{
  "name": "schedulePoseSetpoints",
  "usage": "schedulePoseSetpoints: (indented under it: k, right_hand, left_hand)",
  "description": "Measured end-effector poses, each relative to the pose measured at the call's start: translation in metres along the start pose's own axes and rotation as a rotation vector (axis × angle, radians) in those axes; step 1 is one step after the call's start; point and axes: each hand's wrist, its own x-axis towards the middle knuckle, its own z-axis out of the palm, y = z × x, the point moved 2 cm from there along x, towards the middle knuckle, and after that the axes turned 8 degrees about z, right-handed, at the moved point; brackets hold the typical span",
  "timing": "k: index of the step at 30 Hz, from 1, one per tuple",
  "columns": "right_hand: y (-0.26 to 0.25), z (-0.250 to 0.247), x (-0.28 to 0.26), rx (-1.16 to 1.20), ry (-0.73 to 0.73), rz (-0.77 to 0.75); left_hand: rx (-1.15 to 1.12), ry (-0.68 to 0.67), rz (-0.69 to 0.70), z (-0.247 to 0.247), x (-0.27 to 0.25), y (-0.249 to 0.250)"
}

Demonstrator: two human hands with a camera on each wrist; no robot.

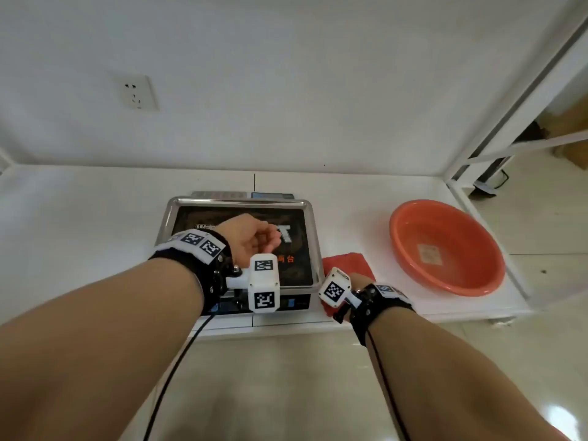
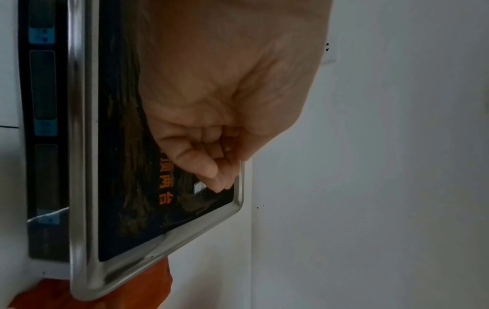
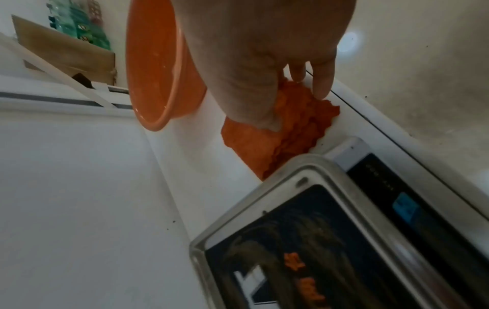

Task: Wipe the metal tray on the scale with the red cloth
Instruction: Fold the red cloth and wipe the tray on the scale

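i am at the pickup step: my right hand (image 3: 264, 69) presses straight fingers on the red cloth (image 1: 345, 264), at 3 o'clock of the metal tray (image 1: 178, 206); my left hand (image 1: 251, 238), loosely curled and empty, hovers over it. next i must pinch the cloth.

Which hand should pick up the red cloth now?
Right. The right hand is already down on the red cloth, beside the metal tray. The left hand hovers over the tray, loosely curled and holding nothing, on the far side from the cloth.
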Motion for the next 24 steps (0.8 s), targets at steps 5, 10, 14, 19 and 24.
schedulePoseSetpoints:
  k: [5,10,14,19,24]
  right_hand:
    - [-0.028,0.01,-0.045,-0.479,0.384,-0.257]
    - [-0.03,-0.026,-0.052,-0.086,0.417,-0.067]
    - [-0.073,-0.029,-0.086,0.295,0.249,-0.248]
    - [-0.109,-0.016,-0.141,0.247,0.214,-0.511]
    - [-0.117,0.009,-0.174,0.361,0.051,-0.564]
  left_hand:
    - [0.065,-0.005,-0.002,0.004,0.004,-0.009]
    - [0.077,0.015,0.034,0.01,-0.006,-0.001]
    - [0.068,-0.011,0.064,0.021,-0.023,0.009]
    - [0.157,-0.019,0.144,0.039,-0.056,0.018]
    - [0.035,-0.073,0.188,0.039,-0.083,0.018]
